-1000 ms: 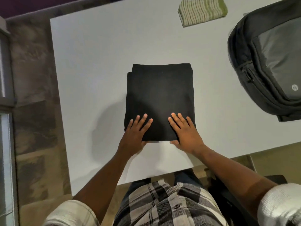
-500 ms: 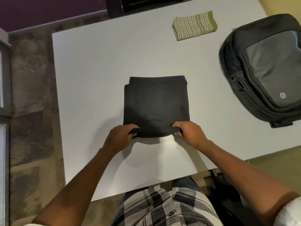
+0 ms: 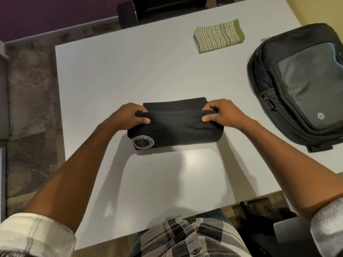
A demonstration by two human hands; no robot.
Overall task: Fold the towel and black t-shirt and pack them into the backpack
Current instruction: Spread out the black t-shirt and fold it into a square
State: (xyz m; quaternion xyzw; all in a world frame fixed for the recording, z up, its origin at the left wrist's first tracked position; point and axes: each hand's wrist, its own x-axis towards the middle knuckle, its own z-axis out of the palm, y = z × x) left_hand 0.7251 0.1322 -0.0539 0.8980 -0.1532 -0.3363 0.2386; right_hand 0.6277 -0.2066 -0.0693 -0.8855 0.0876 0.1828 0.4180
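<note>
Since half a second ago, both hands have lifted the near edge of the folded black cotton t-shirt and carried it up and away from the body, so a round grey printed badge on the underside now faces up.

From the head camera, the left hand grips the left end of the raised edge, fingers curled over the top and thumb pressed on the near face. The right hand grips the right end the same way. The shirt sits in the middle of the white table, its far layer flat on the surface and the near layer rolled over it, not yet laid down.

The folded green-and-cream striped towel lies at the far side of the table, well apart from the shirt. The dark grey nylon backpack lies flat at the right, near the right hand; I cannot tell whether its main zip is open.

To do this fold well, I judge the two hands should travel level, land the held edge square on the far edge, then press flat so the bundle stays compact for packing.
</note>
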